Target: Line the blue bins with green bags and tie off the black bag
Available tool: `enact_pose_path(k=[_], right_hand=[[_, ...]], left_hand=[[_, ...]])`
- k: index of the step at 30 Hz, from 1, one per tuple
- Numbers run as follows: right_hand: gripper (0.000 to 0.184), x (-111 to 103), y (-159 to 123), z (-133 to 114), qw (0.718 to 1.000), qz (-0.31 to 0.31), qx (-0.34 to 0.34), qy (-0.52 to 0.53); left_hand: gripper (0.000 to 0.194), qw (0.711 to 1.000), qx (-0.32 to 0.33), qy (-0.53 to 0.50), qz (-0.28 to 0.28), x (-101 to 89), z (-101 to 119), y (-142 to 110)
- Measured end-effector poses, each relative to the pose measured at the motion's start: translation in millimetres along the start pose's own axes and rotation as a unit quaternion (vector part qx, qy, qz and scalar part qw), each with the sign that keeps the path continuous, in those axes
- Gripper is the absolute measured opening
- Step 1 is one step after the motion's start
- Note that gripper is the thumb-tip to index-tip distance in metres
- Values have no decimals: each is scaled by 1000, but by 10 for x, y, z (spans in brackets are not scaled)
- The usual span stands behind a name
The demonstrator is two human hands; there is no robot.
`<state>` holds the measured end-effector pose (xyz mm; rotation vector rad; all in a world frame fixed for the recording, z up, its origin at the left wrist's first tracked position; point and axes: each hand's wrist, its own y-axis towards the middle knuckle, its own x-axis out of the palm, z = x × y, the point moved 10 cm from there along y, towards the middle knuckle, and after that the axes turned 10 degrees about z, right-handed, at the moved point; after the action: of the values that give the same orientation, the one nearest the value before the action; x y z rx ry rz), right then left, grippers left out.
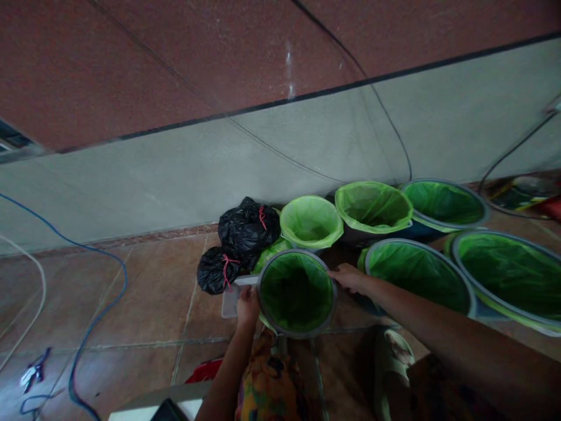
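A round trash bin (329, 310) with a grey rim and a green liner bag (298, 295) inside stands in front of me. My left hand (248, 304) is closed at the left side of its rim; the fingertips are partly hidden. On the right side, my right hand (349, 277) pinches the rim and the liner edge. Close to my left hand lies a translucent plastic container (229, 303). Two tied black garbage bags, a small one (213, 272) and a larger one (241, 231), rest just beyond it, with pink ties.
Several more green-lined bins, including one small bin (310, 222), stand behind and to the right. A grey wall (175, 181) runs along the back. A blue hose (125, 275) and keys (35, 371) lie on the tiled floor at left. A white surface (131, 412) stands near front.
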<state>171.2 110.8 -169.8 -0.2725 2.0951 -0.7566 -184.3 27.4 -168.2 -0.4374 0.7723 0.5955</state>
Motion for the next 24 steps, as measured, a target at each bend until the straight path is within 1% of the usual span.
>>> enact_pose_path(k=[2, 4, 6, 11, 14, 15, 16, 17, 18, 19, 20, 21, 22, 23, 24], right_hand=[[31, -13, 31, -41, 999, 24, -23, -21], [33, 47, 43, -67, 998, 20, -39, -40], [35, 107, 51, -77, 997, 12, -47, -53], [32, 134, 68, -79, 997, 9, -36, -74], [32, 119, -9, -139, 991, 9, -44, -125], [31, 91, -56, -183, 988, 24, -52, -147], [29, 46, -112, -263, 982, 55, -72, -169], [29, 1, -180, -387, 972, 94, -107, -187], [31, -19, -259, -542, 958, 129, -156, -202], [35, 11, -341, -718, 941, 149, -216, -212], [38, 91, -409, -879, 925, 146, -275, -217], [42, 207, -429, -988, 918, 121, -311, -214], [44, 335, -389, -1030, 923, 82, -314, -208], [46, 452, -300, -1022, 934, 45, -291, -203], [47, 546, -184, -982, 945, 21, -255, -202]], left_hand=[[31, 1000, 4, -4, -16, 65, -9, -48], [30, 999, 22, -11, -40, 142, 14, -65], [29, 998, 37, -23, -50, 183, 34, -47], [28, 997, 16, -58, -55, 199, -24, 9], [31, 996, 3, -16, -88, 237, -8, -25], [33, 996, -3, 8, -94, 242, 1, -42], [35, 996, -8, 31, -88, 226, 15, -53], [37, 996, -9, 43, -71, 198, 38, -61], [42, 998, -6, 42, -49, 168, 69, -69], [49, 999, -3, 26, -29, 150, 98, -80], [56, 1000, 1, 2, -19, 159, 118, -95], [61, 999, 2, -25, -19, 196, 123, -115], [64, 998, 1, -48, -29, 254, 114, -137], [65, 997, -5, -64, -41, 321, 86, -160], [66, 996, -13, -77, -53, 386, 50, -181]])
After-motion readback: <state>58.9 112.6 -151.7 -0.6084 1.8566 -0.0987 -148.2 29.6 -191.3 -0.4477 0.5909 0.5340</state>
